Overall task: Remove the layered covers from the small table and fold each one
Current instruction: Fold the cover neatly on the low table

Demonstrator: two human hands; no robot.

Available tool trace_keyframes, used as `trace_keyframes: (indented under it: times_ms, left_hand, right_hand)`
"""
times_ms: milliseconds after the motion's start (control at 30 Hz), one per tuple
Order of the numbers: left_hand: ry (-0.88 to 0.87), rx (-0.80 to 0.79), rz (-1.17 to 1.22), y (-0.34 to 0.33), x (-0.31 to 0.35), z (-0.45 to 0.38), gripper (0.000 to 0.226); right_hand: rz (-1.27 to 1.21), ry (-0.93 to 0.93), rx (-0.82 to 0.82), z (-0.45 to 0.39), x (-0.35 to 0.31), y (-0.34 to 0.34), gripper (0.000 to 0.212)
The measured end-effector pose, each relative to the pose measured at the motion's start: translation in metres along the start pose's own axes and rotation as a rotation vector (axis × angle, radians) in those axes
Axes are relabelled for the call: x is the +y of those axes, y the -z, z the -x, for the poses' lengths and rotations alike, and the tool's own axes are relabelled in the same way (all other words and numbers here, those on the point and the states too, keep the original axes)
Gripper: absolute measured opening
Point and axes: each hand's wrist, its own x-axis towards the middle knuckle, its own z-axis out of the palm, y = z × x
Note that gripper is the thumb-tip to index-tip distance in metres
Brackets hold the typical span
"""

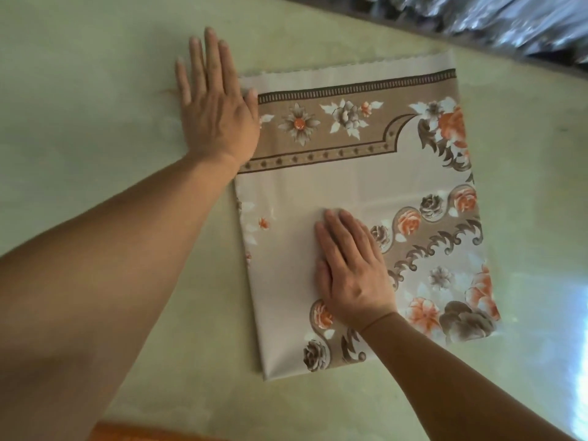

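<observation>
The cover (359,192) lies folded into a neat rectangle on a pale green surface (95,90), its floral print of orange and brown roses facing up and a scalloped white edge showing along the far side. From where I stand it looks several layers thick, the near corner a clean fold. The right hand (353,272) rests flat on the middle of it, fingers straight and close together, palm down as if pressing the layers smooth. The left hand (216,103) is also flat, fingers straight and slightly spread; most of it lies on the bare surface just beside the cover's far left corner, with the thumb side touching or overlapping the edge there. Neither hand grips anything. I'd judge this cover nearly finished: folded small, needing at most one more fold or a last smoothing. Whether other covers are left I cannot tell; no small table is plainly in view, and the glossy surface itself could be another layer, though I can't be sure. Crumpled silvery plastic (509,20) sits along the far right, and a strip of orange (133,432) shows at the near edge.
</observation>
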Motion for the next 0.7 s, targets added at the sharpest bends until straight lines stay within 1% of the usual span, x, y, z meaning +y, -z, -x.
trace_keyframes:
  times_ms: [33, 67, 133, 167, 200, 367, 533, 567, 633, 700]
  left_hand:
    - [-0.064, 0.036, 0.04, 0.003, 0.011, 0.021, 0.068]
    - [-0.17, 0.041, 0.085, 0.003, 0.024, 0.048, 0.065]
    - [-0.413, -0.037, 0.13, -0.001, 0.045, 0.111, 0.06]
    - [-0.479, -0.08, 0.133, -0.005, 0.05, 0.135, 0.058]
    - [-0.497, -0.103, 0.122, -0.011, 0.05, 0.151, 0.057]
    - [-0.396, -0.102, 0.037, -0.017, 0.033, 0.149, 0.062]
    - [-0.218, -0.099, 0.022, -0.022, 0.009, 0.144, 0.065]
    - [-0.156, -0.094, 0.025, -0.024, 0.008, 0.145, 0.064]
    - [0.056, -0.093, 0.069, -0.023, 0.017, 0.155, 0.063]
    - [0.24, -0.075, 0.134, -0.013, 0.032, 0.178, 0.063]
  right_hand:
    - [-0.004, 0.0, -0.004, 0.0, 0.0, 0.0, 0.052]
    - [-0.006, 0.001, -0.011, 0.0, 0.001, 0.001, 0.052]
    - [-0.018, 0.002, -0.025, 0.0, 0.002, 0.001, 0.052]
    - [-0.031, 0.001, -0.03, 0.0, 0.002, 0.001, 0.052]
    - [-0.044, 0.0, -0.034, 0.001, 0.003, 0.0, 0.051]
    - [-0.08, -0.003, -0.025, 0.002, 0.005, 0.0, 0.054]
    - [-0.106, -0.003, -0.009, 0.004, 0.006, -0.002, 0.056]
    - [-0.104, -0.005, -0.011, 0.005, 0.007, -0.002, 0.056]
    - [-0.101, -0.017, -0.027, 0.005, 0.008, -0.002, 0.055]
    - [-0.107, -0.013, -0.089, 0.001, 0.005, 0.004, 0.056]
